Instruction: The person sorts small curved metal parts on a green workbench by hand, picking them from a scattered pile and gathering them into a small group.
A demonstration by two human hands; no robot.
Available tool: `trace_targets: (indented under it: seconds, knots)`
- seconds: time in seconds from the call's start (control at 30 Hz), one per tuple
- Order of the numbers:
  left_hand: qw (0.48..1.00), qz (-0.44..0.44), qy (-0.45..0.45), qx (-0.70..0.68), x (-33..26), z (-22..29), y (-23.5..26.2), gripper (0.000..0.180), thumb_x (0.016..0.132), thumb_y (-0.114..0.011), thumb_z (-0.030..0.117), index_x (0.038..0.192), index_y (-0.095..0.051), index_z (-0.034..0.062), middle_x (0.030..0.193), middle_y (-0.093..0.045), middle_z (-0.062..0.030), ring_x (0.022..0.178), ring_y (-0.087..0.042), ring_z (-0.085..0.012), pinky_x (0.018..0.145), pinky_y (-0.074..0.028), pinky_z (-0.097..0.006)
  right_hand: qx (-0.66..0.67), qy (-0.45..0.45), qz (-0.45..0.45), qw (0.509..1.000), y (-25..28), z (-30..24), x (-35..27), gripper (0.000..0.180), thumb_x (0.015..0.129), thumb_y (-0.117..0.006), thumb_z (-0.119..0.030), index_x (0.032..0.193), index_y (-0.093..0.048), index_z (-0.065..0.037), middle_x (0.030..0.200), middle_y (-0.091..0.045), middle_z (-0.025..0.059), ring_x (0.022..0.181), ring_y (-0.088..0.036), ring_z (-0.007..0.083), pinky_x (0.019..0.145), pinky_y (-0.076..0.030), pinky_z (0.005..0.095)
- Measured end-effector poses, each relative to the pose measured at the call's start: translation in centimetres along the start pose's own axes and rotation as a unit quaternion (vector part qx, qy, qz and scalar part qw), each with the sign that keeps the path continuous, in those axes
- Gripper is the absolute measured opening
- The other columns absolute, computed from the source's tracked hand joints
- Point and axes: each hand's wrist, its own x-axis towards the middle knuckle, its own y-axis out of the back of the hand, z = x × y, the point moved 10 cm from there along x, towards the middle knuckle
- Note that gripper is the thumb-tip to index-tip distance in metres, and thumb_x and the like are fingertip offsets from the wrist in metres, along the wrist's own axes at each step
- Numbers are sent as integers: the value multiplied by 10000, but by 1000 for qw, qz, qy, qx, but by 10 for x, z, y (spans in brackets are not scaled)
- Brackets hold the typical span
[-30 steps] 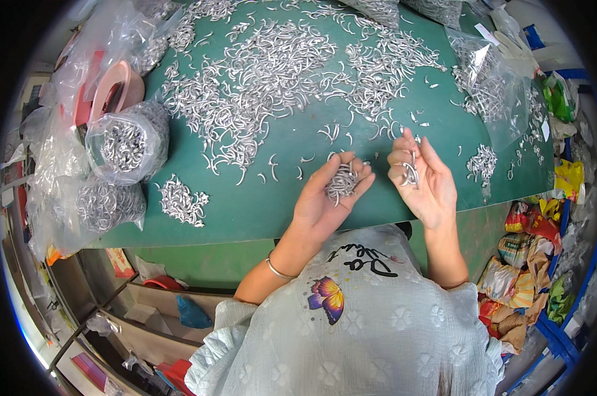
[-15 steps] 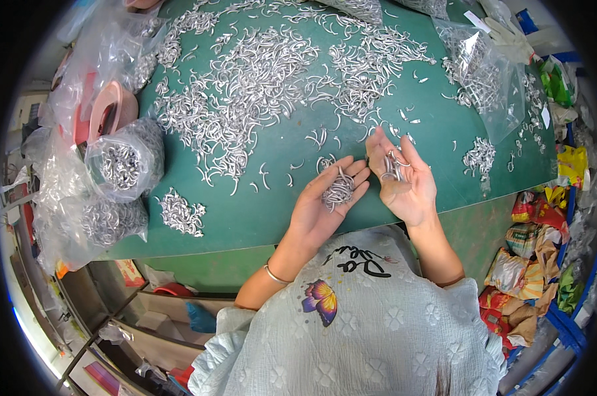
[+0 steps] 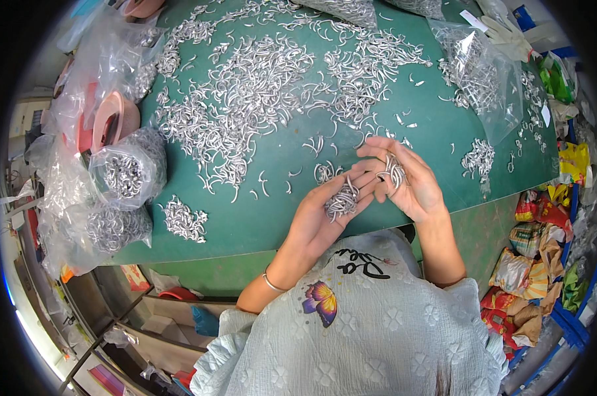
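My left hand is cupped palm up around a heap of small silvery curved metal pieces. Against its fingertips leans my right hand, tilted inward, with a smaller bunch of curved metal pieces in its bent fingers. Both hands are just above the near part of the green table. Right beyond the left fingers lies a little cluster of the same pieces. A large spread of them covers the table farther off.
Clear plastic bags filled with metal pieces stand at the left and lie at the far right. A pink bowl rests among the left bags. Small piles lie at the near left and right. Colourful packets fill the right side.
My right hand has turned inward and its fingers have come against the left fingertips. The pieces remain in both hands.
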Motion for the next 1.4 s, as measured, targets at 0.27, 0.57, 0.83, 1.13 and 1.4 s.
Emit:
trace_targets:
  seconds: [0.27, 0.57, 0.83, 1.13, 1.4]
  knots:
    - [999, -22, -29, -31, -8, 14, -13, 408, 922, -408, 140, 1261, -365, -81, 1334, -373, -242, 1266, -352, -329, 1056, -307, -412, 407, 23, 61, 911, 26, 14, 4, 277, 951, -399, -187, 1124, -489, 10, 953, -553, 102, 771, -498, 174, 599, -413, 282]
    - [998, -50, -40, -25, -10, 15, -12, 432, 943, -372, 207, 1263, -373, -84, 1312, -415, -190, 1223, -412, -261, 1057, -306, -379, -388, 88, 186, 898, 5, -10, -11, 152, 799, -628, -31, 945, -628, 11, 623, -488, -8, 559, -428, 71, 525, -375, 235]
    - [997, -50, -9, -57, -10, 8, 4, 444, 952, -361, 231, 1257, -376, -92, 1229, -491, -161, 1131, -488, -242, 1004, -369, -392, -646, 178, 123, 732, -48, -19, -13, 184, 741, -661, -27, 922, -630, -28, 671, -533, 69, 533, -521, 171, 496, -406, 293]
    - [998, -52, -23, -23, -8, 10, -8, 439, 949, -373, 215, 1291, -359, -60, 1241, -481, -149, 1143, -477, -219, 1009, -362, -363, -640, 178, 130, 736, -43, -19, -15, 75, 783, -611, -16, 855, -597, 1, 712, -548, 79, 563, -521, 159, 511, -402, 275]
    - [993, -83, -32, -73, -8, 17, -18, 446, 954, -345, 201, 1303, -324, -76, 1378, -323, -202, 1270, -345, -276, 1072, -279, -392, -420, 124, 189, 879, -9, -20, -19, 85, 856, -568, -55, 885, -583, 23, 804, -596, 21, 736, -497, 49, 668, -402, 189]
